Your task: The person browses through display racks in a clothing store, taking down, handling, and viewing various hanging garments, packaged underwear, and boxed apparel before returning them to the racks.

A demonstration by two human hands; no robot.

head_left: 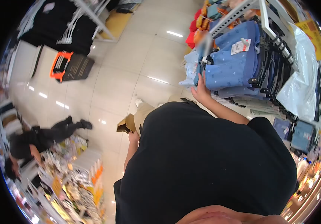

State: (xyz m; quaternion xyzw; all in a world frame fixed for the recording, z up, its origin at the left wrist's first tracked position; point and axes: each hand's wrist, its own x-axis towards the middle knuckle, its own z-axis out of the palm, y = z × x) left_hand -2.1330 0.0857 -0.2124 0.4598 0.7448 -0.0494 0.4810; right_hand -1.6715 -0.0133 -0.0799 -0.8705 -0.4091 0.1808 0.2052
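Observation:
My left hand [133, 137] hangs low at my side, closed on the edge of a brown cardboard box [130, 122]. The box's dark opening faces down and to the left. On the other side, my right hand [202, 93] reaches up to the front edge of some blue patterned shorts [224, 69] hanging on a rack. Its visible finger is stretched along the cloth and the thumb stands apart; the other fingers are partly hidden. A white tag [240, 46] with red print sits on the shorts.
A black basket with an orange rim [61, 66] stands on the tiled floor [130, 56], left ahead. A person in dark clothes [37, 140] bends over a heaped display of goods [80, 183] at left. A clear plastic sheet [300, 78] hangs beside the rack at right.

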